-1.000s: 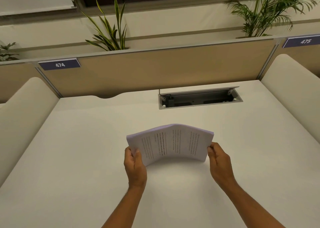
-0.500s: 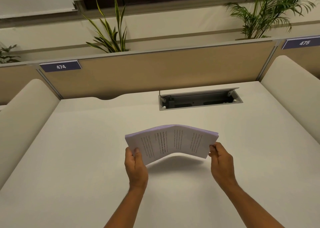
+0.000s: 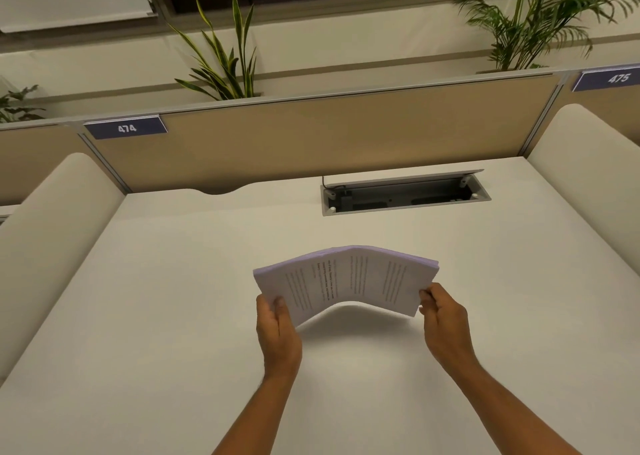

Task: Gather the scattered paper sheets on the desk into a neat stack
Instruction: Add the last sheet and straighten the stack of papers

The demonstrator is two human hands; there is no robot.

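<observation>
A stack of white printed paper sheets (image 3: 349, 280) hangs in the air above the middle of the white desk (image 3: 156, 316). It is bowed upward in the centre like an arch, and its shadow falls on the desk beneath. My left hand (image 3: 277, 330) grips the stack's left end. My right hand (image 3: 445, 319) grips its right end. The sheet edges look roughly aligned. No loose sheets show elsewhere on the desk.
An open grey cable tray (image 3: 403, 196) is set into the desk behind the stack. A tan partition (image 3: 329, 136) with labels 474 and 475 closes the back. Rounded cream dividers (image 3: 45, 233) flank both sides. Plants (image 3: 225, 63) stand beyond the partition.
The stack has risen off the desk. Its lower edge touched the surface a second ago and now hangs clear, with the right end lifted a little higher.
</observation>
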